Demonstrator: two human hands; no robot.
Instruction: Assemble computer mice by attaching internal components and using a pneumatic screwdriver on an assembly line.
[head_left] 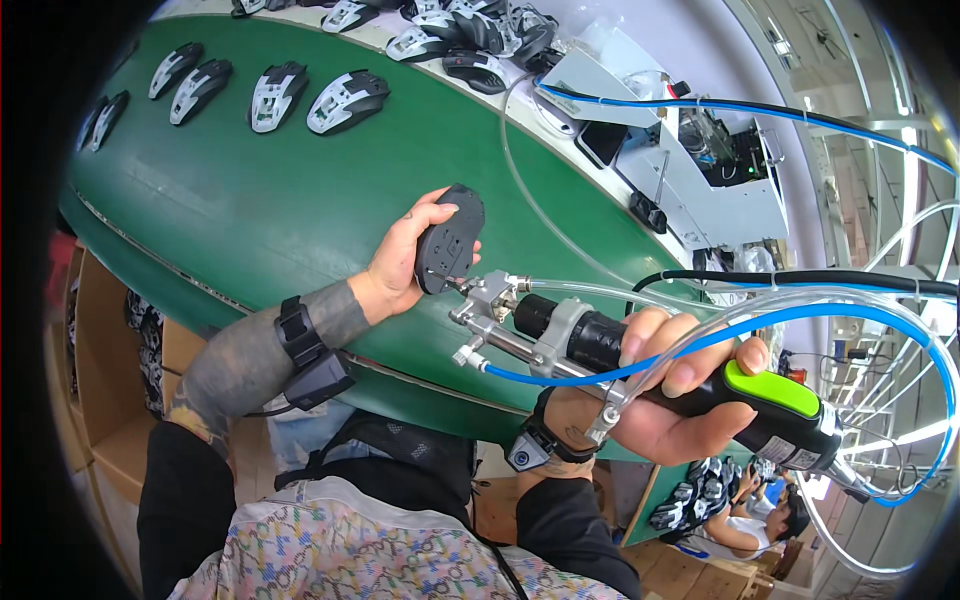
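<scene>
Right hand [660, 425] wrapped round the power screwdriver [590, 338], over the tabletop's [300, 220] right end! Left hand [398, 258] curls around the mouse [452, 240] above the tabletop: probably light, stiff, best gripped by its sides; shells [278, 97] line the tabletop's far side.

Worktable [270, 190]: loose mice [277, 97] in a row, far left. Ledge [300, 17] behind: heap of mice [475, 30], equipment box [690, 180] to its right. Over worktable, centre: held mouse [455, 235] in left hand [403, 252]; rightward, screwdriver [597, 342] in right hand [650, 425], tip at held mouse's near end.
</scene>
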